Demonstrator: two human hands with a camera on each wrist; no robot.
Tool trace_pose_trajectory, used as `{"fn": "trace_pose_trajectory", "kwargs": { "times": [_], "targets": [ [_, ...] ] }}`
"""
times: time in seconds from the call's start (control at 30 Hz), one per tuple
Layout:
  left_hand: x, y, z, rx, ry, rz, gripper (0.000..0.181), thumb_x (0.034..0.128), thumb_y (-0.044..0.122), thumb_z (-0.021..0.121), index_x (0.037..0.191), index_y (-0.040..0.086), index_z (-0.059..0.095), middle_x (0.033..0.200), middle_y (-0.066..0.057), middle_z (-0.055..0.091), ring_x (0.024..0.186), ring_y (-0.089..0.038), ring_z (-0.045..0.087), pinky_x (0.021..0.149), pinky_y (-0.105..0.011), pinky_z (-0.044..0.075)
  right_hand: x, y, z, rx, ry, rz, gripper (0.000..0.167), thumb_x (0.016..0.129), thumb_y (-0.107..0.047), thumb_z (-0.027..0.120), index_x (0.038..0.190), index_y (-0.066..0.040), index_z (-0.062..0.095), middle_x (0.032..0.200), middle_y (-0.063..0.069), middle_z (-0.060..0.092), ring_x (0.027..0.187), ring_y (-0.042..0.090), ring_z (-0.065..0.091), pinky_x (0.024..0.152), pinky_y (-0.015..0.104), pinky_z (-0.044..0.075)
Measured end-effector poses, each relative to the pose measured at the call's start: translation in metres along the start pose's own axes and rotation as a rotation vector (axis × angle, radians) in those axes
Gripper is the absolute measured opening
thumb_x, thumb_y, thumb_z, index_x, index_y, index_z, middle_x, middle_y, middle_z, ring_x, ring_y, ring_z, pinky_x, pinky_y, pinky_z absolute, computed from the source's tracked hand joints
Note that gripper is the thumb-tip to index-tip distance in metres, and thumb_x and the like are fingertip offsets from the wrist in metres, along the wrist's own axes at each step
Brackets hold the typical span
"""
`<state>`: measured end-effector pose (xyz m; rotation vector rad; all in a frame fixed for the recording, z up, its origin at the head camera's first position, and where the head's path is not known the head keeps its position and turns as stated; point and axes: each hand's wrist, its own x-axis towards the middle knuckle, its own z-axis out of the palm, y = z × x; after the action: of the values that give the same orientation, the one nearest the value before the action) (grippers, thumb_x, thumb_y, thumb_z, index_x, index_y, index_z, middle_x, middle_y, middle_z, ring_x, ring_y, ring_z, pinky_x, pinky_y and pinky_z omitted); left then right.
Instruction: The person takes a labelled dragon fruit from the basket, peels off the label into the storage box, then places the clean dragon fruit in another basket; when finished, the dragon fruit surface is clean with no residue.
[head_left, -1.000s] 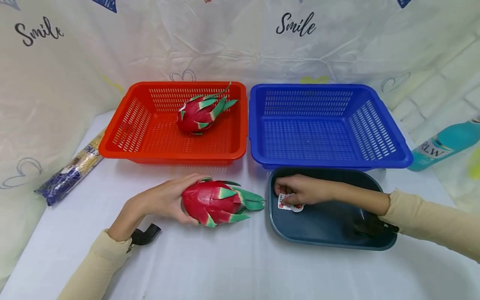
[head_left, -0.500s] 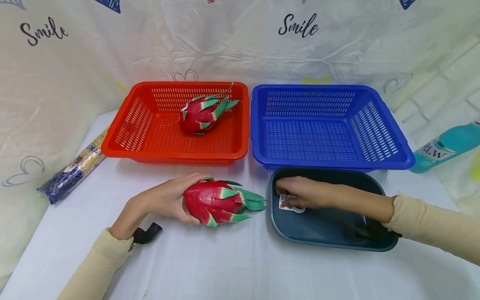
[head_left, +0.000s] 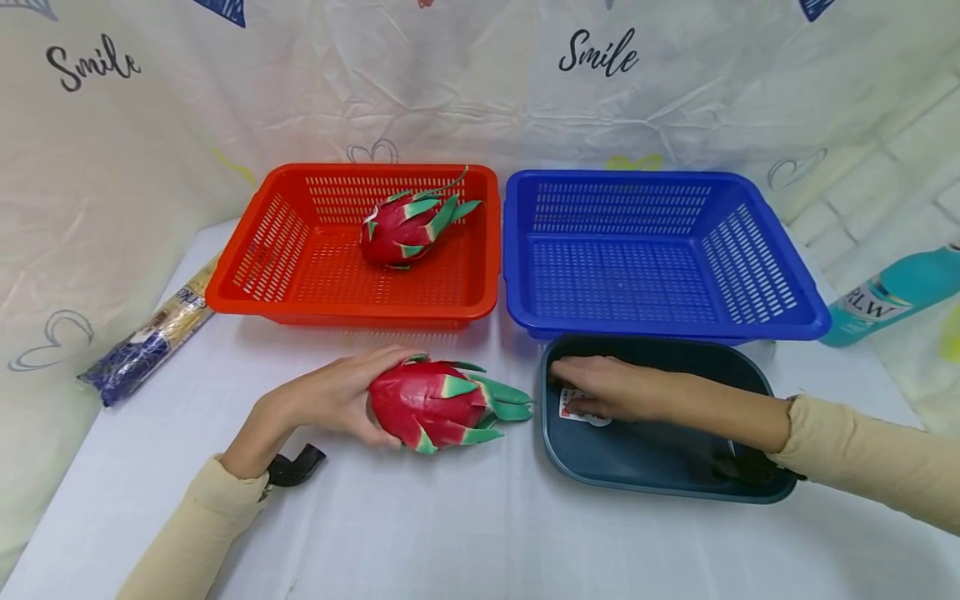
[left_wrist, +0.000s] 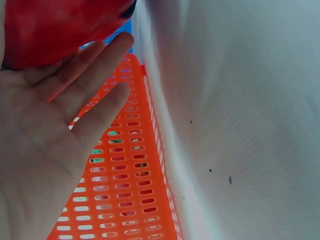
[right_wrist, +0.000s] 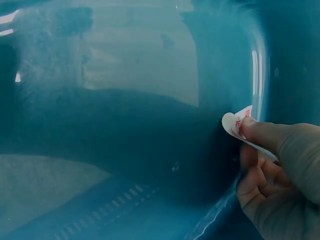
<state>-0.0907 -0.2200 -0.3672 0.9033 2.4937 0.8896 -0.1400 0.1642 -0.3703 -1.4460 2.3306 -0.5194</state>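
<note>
In the head view, my left hand (head_left: 348, 396) grips the rounded end of a red dragon fruit (head_left: 427, 400) with green scales, lying on the white table. Thumb and fingers lie on opposite sides of it. The left wrist view shows part of the dragon fruit (left_wrist: 55, 30) against the palm, with some fingers stretched out beyond it. My right hand (head_left: 611, 387) is inside a dark teal plastic tub (head_left: 652, 467), near its left end. It pinches a small white paper label (right_wrist: 237, 122) with red print between thumb and fingers; the label is bent.
Behind the hands stands a red basket (head_left: 352, 321) holding another dragon fruit (head_left: 401, 233). A blue basket (head_left: 615, 283) sits to its right, behind the tub. A pasta packet (head_left: 153, 342) lies at far left; a turquoise bottle (head_left: 892, 292) stands at far right.
My right hand shifts slightly inside the tub, with the white label still in its pinch. My left hand stays on the dragon fruit. The whole view drifts slightly rightward.
</note>
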Motion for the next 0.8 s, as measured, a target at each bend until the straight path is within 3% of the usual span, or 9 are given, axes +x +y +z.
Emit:
{"fn": "trace_pose_trajectory", "kwargs": {
  "times": [0.2, 0.43, 0.63, 0.8],
  "targets": [
    [0.0, 0.001, -0.001, 0.008, -0.009, -0.004, 0.098, 0.0643, 0.047, 0.087, 0.146, 0.026, 0.036, 0.136, 0.006, 0.05, 0.123, -0.013, 0.05, 0.086, -0.028, 0.056, -0.002, 0.001, 0.0, -0.014, 0.013, -0.006, 0.019, 0.09, -0.011, 0.067, 0.098, -0.007, 0.05, 0.086, 0.001, 0.052, 0.075, 0.007, 0.047, 0.061, 0.021, 0.044],
    [0.0, 0.0, -0.001, 0.022, -0.011, 0.0, 0.099, 0.0646, 0.049, 0.086, 0.146, 0.025, 0.036, 0.136, 0.005, 0.05, 0.123, -0.014, 0.05, 0.086, -0.028, 0.056, -0.006, 0.001, 0.002, -0.079, -0.005, 0.114, 0.028, 0.091, -0.021, 0.068, 0.111, -0.009, 0.052, 0.092, -0.001, 0.051, 0.072, 0.004, 0.045, 0.059, 0.018, 0.043],
    [0.0, 0.0, -0.001, 0.038, -0.006, -0.005, 0.1, 0.0639, 0.05, 0.086, 0.147, 0.024, 0.036, 0.138, 0.005, 0.049, 0.124, -0.015, 0.05, 0.086, -0.03, 0.056, -0.01, -0.002, -0.001, -0.135, -0.025, 0.182, 0.027, 0.093, -0.026, 0.065, 0.11, -0.012, 0.052, 0.086, -0.004, 0.05, 0.061, 0.0, 0.042, 0.052, 0.016, 0.037],
    [-0.001, 0.0, -0.001, 0.033, -0.006, -0.011, 0.1, 0.064, 0.049, 0.086, 0.146, 0.024, 0.036, 0.137, 0.004, 0.05, 0.123, -0.015, 0.05, 0.085, -0.029, 0.057, -0.015, -0.003, -0.006, -0.149, -0.052, 0.229, 0.03, 0.092, -0.024, 0.065, 0.117, -0.01, 0.054, 0.097, 0.0, 0.059, 0.07, 0.004, 0.05, 0.06, 0.021, 0.047]
  ]
}}
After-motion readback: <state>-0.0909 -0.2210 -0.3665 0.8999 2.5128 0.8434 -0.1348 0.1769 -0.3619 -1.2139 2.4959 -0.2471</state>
